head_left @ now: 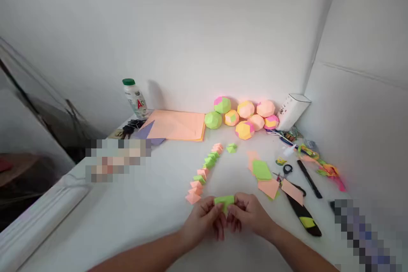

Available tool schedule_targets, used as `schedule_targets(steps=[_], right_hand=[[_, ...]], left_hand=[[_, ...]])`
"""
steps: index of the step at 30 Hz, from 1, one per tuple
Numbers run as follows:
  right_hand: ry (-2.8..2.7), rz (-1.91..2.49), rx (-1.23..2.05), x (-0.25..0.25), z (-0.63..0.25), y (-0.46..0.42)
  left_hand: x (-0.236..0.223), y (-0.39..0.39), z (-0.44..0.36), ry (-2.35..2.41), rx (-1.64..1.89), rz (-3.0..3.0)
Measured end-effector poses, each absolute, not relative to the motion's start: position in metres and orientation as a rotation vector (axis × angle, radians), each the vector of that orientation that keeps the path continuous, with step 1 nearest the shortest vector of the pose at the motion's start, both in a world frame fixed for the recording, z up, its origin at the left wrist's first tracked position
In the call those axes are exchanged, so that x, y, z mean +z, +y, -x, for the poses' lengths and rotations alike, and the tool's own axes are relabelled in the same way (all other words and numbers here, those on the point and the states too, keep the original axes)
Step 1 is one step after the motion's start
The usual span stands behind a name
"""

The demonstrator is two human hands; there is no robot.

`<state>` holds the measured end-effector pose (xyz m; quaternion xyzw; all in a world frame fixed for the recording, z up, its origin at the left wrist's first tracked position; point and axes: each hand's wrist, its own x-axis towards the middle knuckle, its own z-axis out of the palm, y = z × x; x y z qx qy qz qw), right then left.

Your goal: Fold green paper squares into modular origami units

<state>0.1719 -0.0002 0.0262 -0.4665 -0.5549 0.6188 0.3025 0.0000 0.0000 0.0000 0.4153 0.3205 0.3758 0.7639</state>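
Observation:
Between my two hands, near the front of the white table, is a small folded piece of green paper. My left hand pinches its left end between thumb and fingers. At the other end, my right hand pinches it the same way. Beyond my left hand runs a slanting row of small folded paper units, some peach and some green. A lone green folded unit sits to the right of the row's far end. Loose green paper and peach paper lie to the right.
Several many-sided paper balls are grouped by the wall. Peach sheets lie left of them, near a green-capped bottle. Scissors, a black pen, a black-handled tool and a white container are on the right.

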Motion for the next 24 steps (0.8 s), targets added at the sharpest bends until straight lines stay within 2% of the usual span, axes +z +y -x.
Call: schedule_targets(steps=[10,17,24], right_hand=[[-1.625,1.302,1.578,0.029,-0.173,-0.001],[-1.732,1.297,1.428,0.036,-0.179,0.000],[-2.011,1.167,0.933,0.033,-0.185,0.007]], left_hand=[[-0.001,-0.003,-0.001,0.822,0.700,-1.001],[0.002,-0.003,0.000,0.819,0.799,-0.936],[0.006,0.002,0.004,0.656,0.880,-0.847]])
